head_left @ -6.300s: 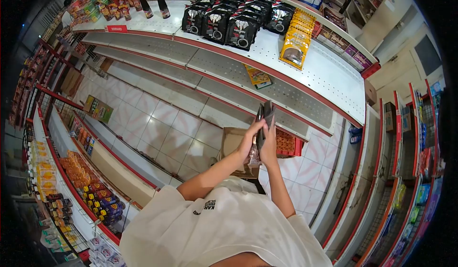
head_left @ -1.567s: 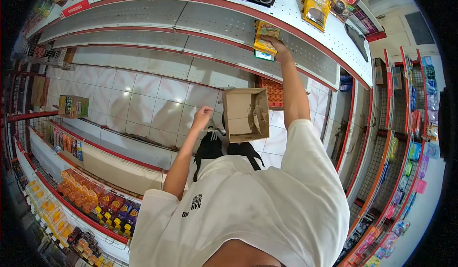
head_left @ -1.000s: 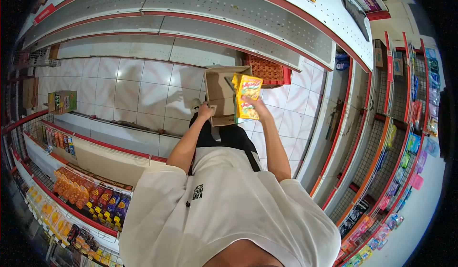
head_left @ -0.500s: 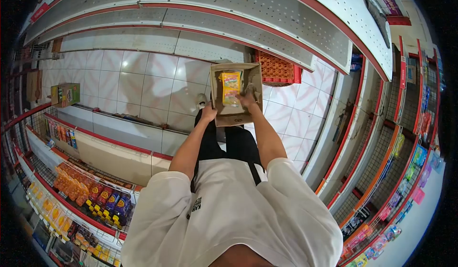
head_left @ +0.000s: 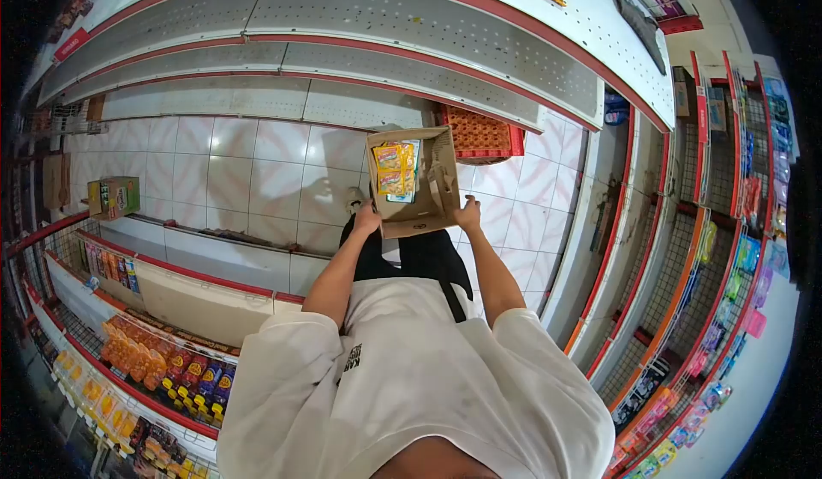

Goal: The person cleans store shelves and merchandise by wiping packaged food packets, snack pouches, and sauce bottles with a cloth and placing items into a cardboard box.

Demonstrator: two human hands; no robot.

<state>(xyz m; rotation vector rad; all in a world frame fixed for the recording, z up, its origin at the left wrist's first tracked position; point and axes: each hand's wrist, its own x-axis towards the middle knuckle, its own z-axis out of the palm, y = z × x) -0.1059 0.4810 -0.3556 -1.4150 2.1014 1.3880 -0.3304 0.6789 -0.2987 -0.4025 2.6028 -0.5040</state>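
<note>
An open cardboard box [head_left: 439, 149] is held up in front of my legs, slightly tilted. My left hand [head_left: 366, 220] is closed on its near left corner. At the near right corner, my right hand [head_left: 467, 214] grips the box edge. Yellow and orange sachets [head_left: 394, 169] lie flat in the left part of the box, with a paler green-and-white packet partly hidden beneath them. A torn or folded flap of cardboard stands along the box's right inner side.
Grey perforated shelves [head_left: 360, 12] with red edges run across the front. Below them, a red plastic crate [head_left: 479, 133] stands on the tiled floor [head_left: 274, 171]. A green carton [head_left: 114, 198] sits at left. Stocked racks [head_left: 685, 308] line the right; bottles [head_left: 193, 374] fill a shelf behind left.
My right hand has left the sachets inside the box and now grips its right corner. The sachets lie farther left in the box, which has turned slightly.
</note>
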